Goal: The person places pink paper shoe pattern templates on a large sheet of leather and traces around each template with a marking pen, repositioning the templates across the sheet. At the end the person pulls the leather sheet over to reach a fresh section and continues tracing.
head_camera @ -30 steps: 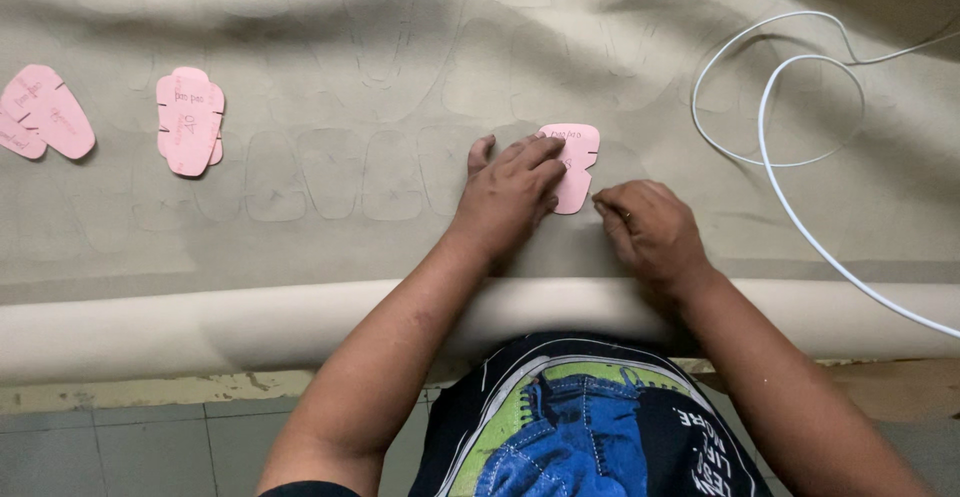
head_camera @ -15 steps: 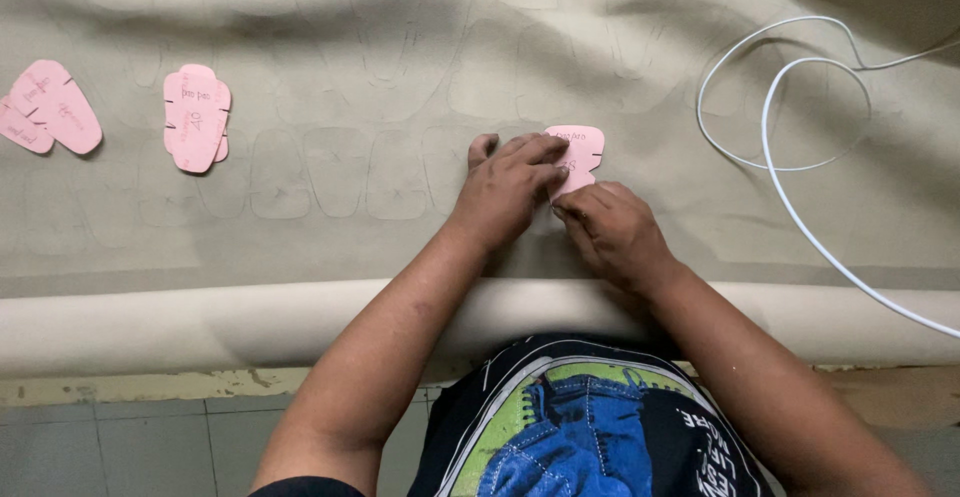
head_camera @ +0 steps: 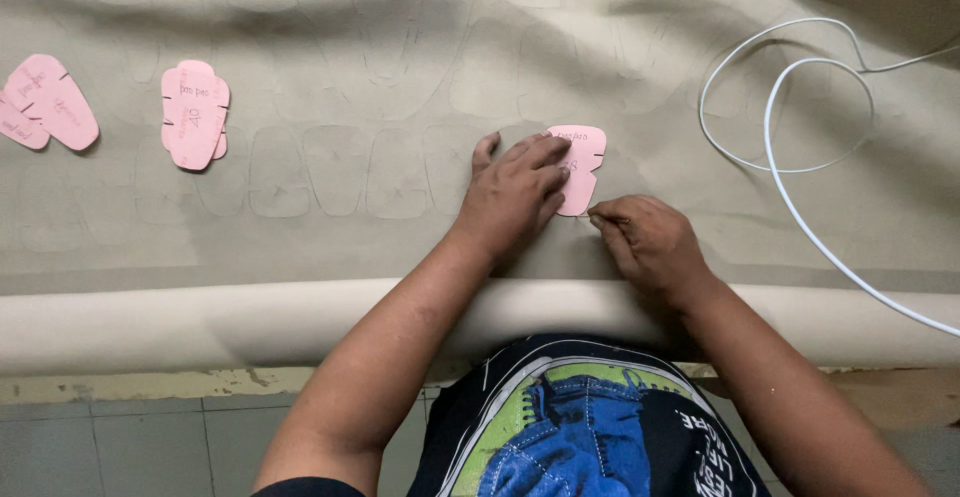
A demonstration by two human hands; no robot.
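A broad sheet of beige material [head_camera: 400,47] covers almost the whole work surface, faintly marked with traced outlines; its near edge is rolled into a thick fold [head_camera: 200,322] running side to side just in front of the person's body. Below the fold show a strip of worn table edge and grey floor tiles [head_camera: 130,447]. A white cord [head_camera: 790,127] loops across the right part of the sheet and trails off to the right edge, near the right hand but apart from it. At far left lie two pink templates [head_camera: 45,102] overlapping at the frame's edge, and beside them a further pink template pair [head_camera: 195,112], well apart from the hands, with open sheet between. The pink template [head_camera: 580,167] in hand lies flat right of centre. The left hand [head_camera: 515,192] is spread open, fingers pressing down on that template. The right hand [head_camera: 650,242] is loosely curled, pinching a thin marking tool [head_camera: 598,219] whose tip meets the template's lower edge
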